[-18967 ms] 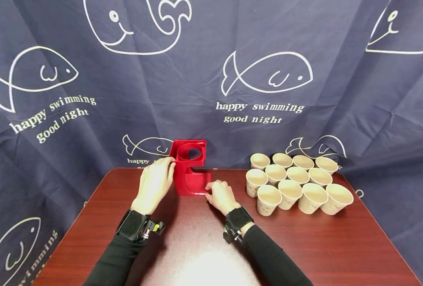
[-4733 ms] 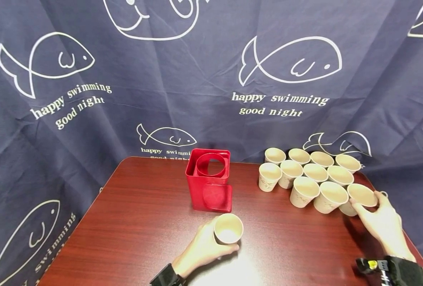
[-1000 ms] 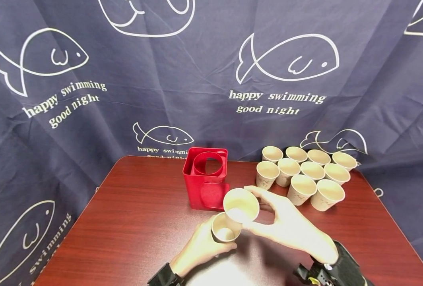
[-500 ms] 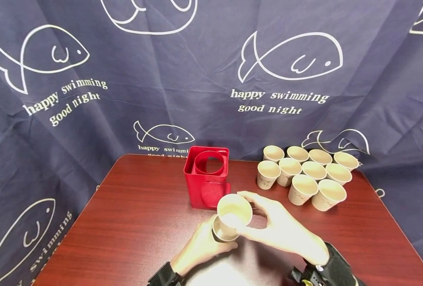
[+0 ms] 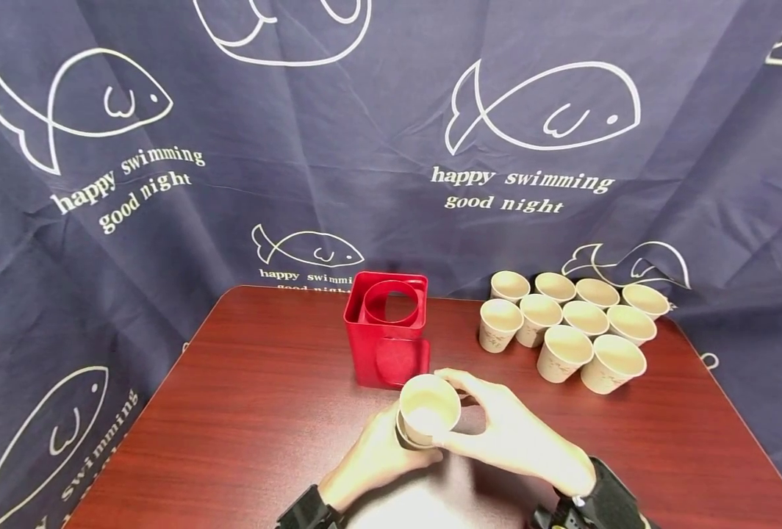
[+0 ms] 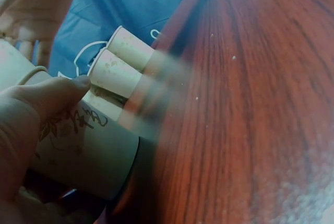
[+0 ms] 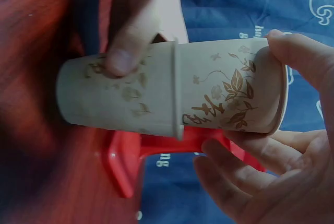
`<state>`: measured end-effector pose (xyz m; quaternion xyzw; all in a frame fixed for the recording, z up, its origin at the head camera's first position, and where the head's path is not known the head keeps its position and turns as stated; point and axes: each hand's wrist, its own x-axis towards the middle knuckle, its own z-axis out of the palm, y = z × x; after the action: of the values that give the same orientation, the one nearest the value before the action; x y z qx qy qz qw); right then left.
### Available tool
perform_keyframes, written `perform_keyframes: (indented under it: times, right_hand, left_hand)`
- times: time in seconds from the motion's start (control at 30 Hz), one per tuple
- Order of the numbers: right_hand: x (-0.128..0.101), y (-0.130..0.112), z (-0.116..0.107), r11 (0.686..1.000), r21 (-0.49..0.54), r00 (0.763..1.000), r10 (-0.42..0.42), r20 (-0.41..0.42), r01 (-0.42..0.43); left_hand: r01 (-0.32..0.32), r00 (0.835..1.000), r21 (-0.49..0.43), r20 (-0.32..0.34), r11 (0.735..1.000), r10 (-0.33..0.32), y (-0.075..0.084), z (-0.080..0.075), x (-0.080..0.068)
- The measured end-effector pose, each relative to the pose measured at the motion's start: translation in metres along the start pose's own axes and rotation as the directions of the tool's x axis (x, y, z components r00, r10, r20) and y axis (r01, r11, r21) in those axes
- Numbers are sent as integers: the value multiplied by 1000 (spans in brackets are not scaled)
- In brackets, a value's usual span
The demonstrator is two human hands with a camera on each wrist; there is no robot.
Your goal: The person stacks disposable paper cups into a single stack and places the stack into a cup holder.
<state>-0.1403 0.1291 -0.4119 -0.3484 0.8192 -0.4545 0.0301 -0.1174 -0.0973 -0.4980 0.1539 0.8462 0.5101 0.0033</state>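
My left hand (image 5: 378,454) is wrapped round a pale paper cup (image 7: 117,96) low over the table, in front of the red holder. The right hand (image 5: 513,433) grips a second paper cup (image 5: 429,408) near its rim, thumb on one side and fingers on the other. In the right wrist view this upper cup's lower part sits inside the lower cup's mouth, and its upper half with brown leaf print stands out above. The left wrist view shows the left thumb (image 6: 57,96) pressed along the lower cup's wall.
Behind the hands stands a red plastic holder (image 5: 358,353) with a round ring in its top. Several paper cups (image 5: 566,353) stand in rows at the back right of the brown table (image 5: 252,375). A dark blue printed curtain (image 5: 338,147) hangs behind.
Since the oldest frame, the hands left the red holder and each took a cup. Over the last second the right hand lowered its cup leftward into the cup in the left hand.
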Motion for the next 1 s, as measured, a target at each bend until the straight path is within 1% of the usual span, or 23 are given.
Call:
perform_keyframes:
  times: [0.03,0.1,0.2,0.27,0.47,0.57,0.63,0.8,1.0]
  right_hand:
    - [0,0,1,1000,-28,1000,12,9,-12]
    - [0,1,1,998,-46,998,53,32,-52]
    - [0,3,3,998,-21,997,64,48,-63]
    - [-1,5,6,998,-9,997,59,48,-58]
    - [-2,14,14,1000,-18,1000,11,26,-10]
    - [-3,18,18,1000,-13,1000,6,22,-6]
    - [-4,21,20,1000,-27,1000,-10,18,11]
    - [-5,27,24,999,-44,999,-27,23,28]
    - [-6,29,27,999,-40,1000,-4,28,5]
  left_hand:
    - [1,1000,2,1,1000,-1,0,0,0]
    - [-1,1000,12,-3,1000,1,0,0,0]
    - [-13,1000,24,-8,1000,13,0,0,0]
    - [-20,1000,28,-9,999,20,-1,0,1]
    - [-42,999,30,-8,999,42,-2,0,1]
    - [-44,999,19,-8,999,44,-1,-1,1]
    - [-40,999,14,-4,999,40,0,-1,1]
    - [-39,999,31,-2,999,39,1,-1,1]
    - [-36,999,33,-1,999,36,0,-1,0]
